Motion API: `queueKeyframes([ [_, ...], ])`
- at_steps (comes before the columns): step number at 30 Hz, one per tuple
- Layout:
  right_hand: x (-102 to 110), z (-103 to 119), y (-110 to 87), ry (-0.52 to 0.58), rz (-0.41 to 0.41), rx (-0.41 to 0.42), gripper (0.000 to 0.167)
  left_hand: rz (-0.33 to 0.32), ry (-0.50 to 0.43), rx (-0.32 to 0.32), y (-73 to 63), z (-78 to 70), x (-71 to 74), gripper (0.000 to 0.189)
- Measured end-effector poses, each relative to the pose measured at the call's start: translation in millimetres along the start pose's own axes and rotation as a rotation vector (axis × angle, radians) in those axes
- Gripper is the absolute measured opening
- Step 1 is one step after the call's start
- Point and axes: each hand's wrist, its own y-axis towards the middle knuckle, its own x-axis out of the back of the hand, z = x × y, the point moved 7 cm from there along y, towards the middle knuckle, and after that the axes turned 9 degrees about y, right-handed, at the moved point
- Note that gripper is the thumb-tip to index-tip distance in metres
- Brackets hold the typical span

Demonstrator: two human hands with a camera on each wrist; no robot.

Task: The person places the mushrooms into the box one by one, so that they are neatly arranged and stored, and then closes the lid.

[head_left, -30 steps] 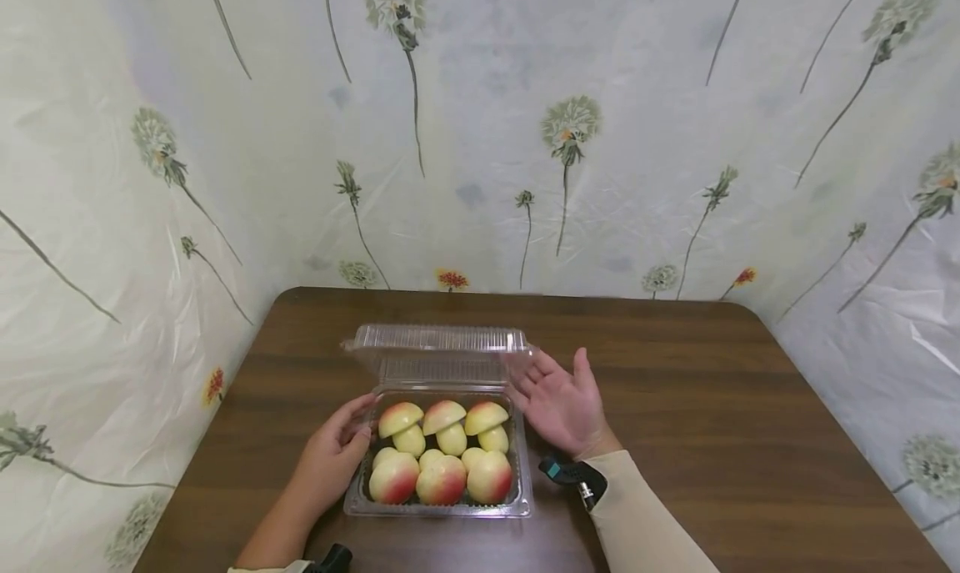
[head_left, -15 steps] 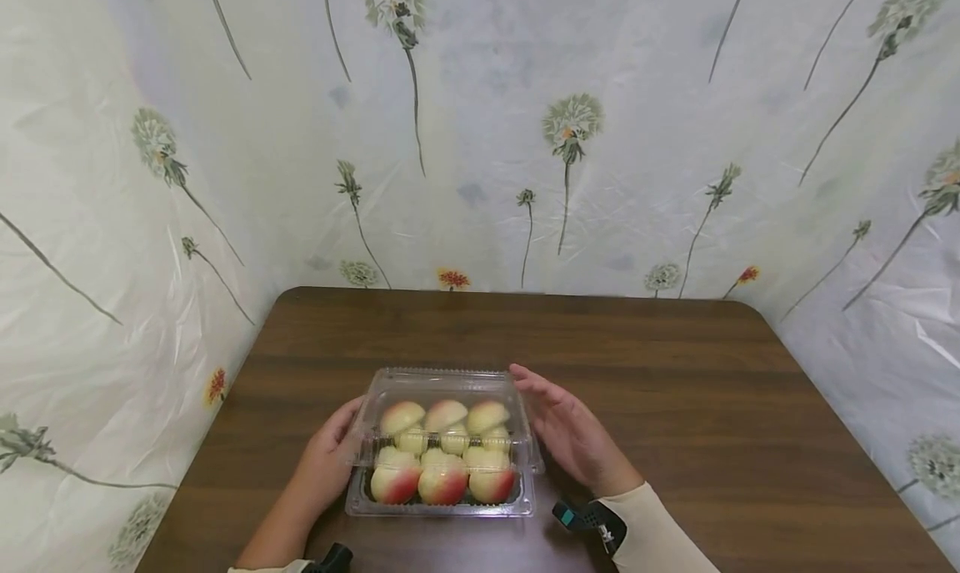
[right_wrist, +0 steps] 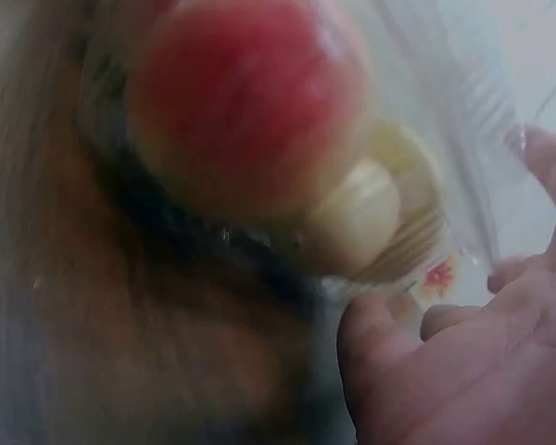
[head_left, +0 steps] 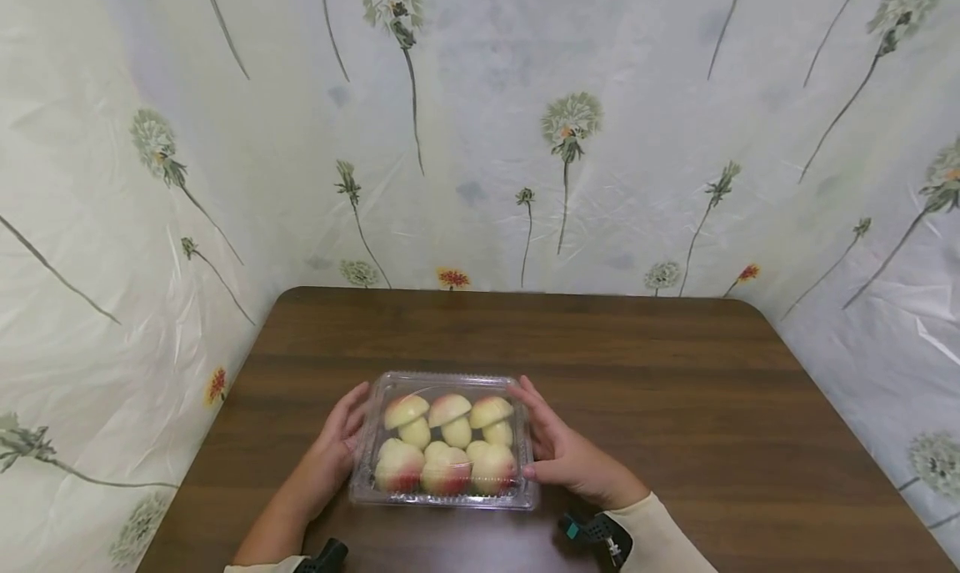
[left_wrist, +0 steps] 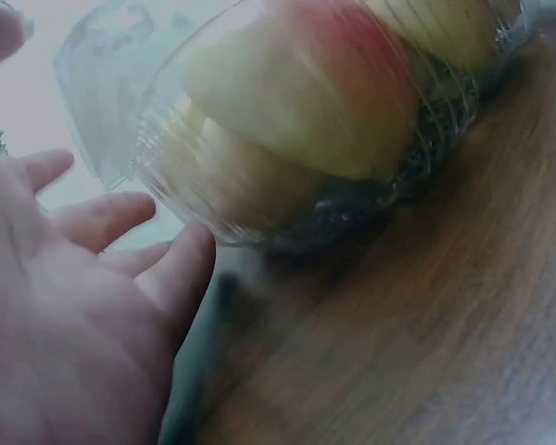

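A clear plastic clamshell box (head_left: 446, 502) sits before me on the table, its lid down over the contents. Through the lid show a back row of yellow mushroom-shaped pieces (head_left: 450, 409) and a front row of round, peach-like pieces (head_left: 447, 473) with red blush. My left hand (head_left: 330, 452) is along the box's left side; in the left wrist view its extended fingertips (left_wrist: 199, 246) are right at the ribbed wall. On the opposite side my right hand (head_left: 573, 464) has its thumb by the front right edge and its other fingers toward the back right corner.
The brown wood-grain table (head_left: 675, 373) has rounded far corners. Behind and beside it hangs a pale sheet (head_left: 480, 139) printed with dandelions. A dark wrist strap (head_left: 600, 535) sits at the right sleeve.
The lid has swung from standing raised at the back down over the box. My right hand came down with it, from palm-up at the lid to the box's right side.
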Motion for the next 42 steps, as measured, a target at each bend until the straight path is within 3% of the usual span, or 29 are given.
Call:
queueKeyframes([
  [5, 7, 0, 3.0, -0.007, -0.093, 0.007, 0.098, 0.104, 0.005, -0.077, -0.6, 0.9, -4.7, 0.099],
  [11, 24, -13, 4.6, -0.071, -0.385, -0.078, 0.069, 0.079, 0.112, -0.092, -0.6, 4.4, -3.0, 0.098],
  [14, 27, -17, 3.7, -0.152, -0.474, -0.136, 0.055, 0.02, 0.15, -0.066, 0.4, 4.7, -1.3, 0.096],
  [17, 25, -21, 3.3, -0.154, -0.479, -0.171, 0.05, -0.09, 0.203, -0.008, 1.5, 5.6, 3.4, 0.089],
  [20, 21, -23, 3.2, -0.097, -0.44, -0.18, 0.053, -0.26, 0.293, 0.085, 1.2, 6.8, 12.7, 0.072],
  [23, 17, -25, 4.9, 0.031, -0.396, -0.175, 0.061, -0.345, 0.269, 0.197, 0.9, 11.0, 17.3, 0.04],
  [25, 14, -27, 6.2, 0.125, -0.384, -0.17, 0.066, -0.312, 0.191, 0.254, 1.6, 14.4, 14.7, 0.027],
  [28, 9, -30, 7.4, 0.224, -0.387, -0.169, 0.07, -0.146, 0.048, 0.328, 2.0, 20.4, 2.5, 0.033],
  [30, 7, -32, 7.7, 0.239, -0.397, -0.168, 0.071, -0.047, -0.013, 0.345, 1.4, 21.6, -4.3, 0.032],
  [32, 5, -32, 7.6, 0.229, -0.409, -0.164, 0.07, 0.009, -0.056, 0.348, 0.8, 22.3, -7.9, 0.028],
  [37, -2, -32, 7.6, 0.217, -0.442, -0.172, 0.07, 0.024, -0.097, 0.314, 1.2, 21.3, -4.5, 0.031],
  [42, -16, -29, 8.8, 0.287, -0.503, -0.161, 0.077, 0.007, -0.13, 0.304, 0.3, 21.3, 0.1, 0.032],
])
